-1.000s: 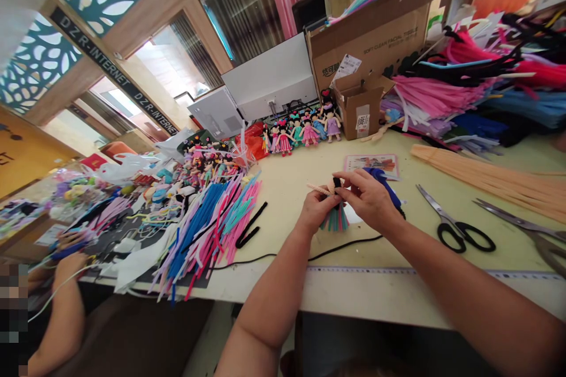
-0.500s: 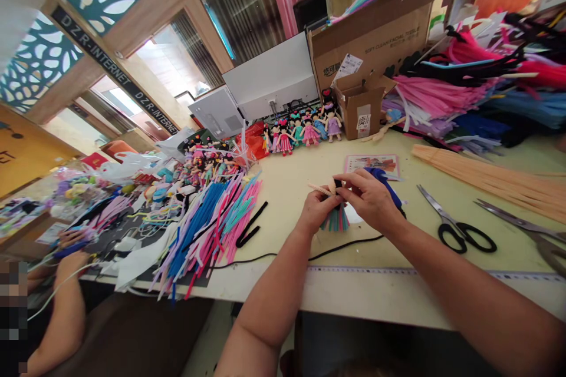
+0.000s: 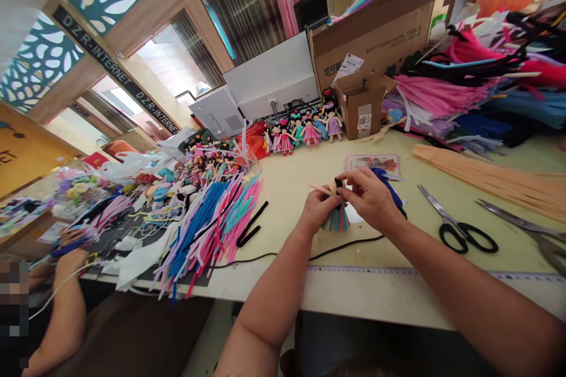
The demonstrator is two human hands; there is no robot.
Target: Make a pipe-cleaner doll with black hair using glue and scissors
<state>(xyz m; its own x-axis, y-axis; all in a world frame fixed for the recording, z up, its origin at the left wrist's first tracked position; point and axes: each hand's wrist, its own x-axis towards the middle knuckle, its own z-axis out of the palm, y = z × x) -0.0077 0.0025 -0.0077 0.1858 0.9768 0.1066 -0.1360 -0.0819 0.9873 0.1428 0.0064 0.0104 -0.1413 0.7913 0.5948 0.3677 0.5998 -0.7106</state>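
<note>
Between my hands is a small pipe-cleaner doll (image 3: 337, 221), with a pale cream head and a striped green and pink skirt hanging below. My left hand (image 3: 315, 212) is closed round its middle, and a cream stem sticks out to the left above the thumb. The thumb and fingers of my right hand (image 3: 370, 195) pinch at the doll's head, by a short black pipe-cleaner piece (image 3: 339, 183). Exactly what lies between those fingertips is hidden. Behind my right wrist is a dark blue thing (image 3: 389, 188), partly covered.
Scissors (image 3: 462, 230) and larger scissors (image 3: 522, 221) lie right of my hands. A bent black pipe cleaner (image 3: 250, 230) and coloured stems (image 3: 212, 218) are at left. Finished dolls (image 3: 305, 126) stand at the back by a cardboard box (image 3: 360, 109). A co-worker's arm (image 3: 68, 300) is far left.
Almost nothing differs. Both hands keep their hold on the doll, with only a tiny shift of the right fingers at its head.
</note>
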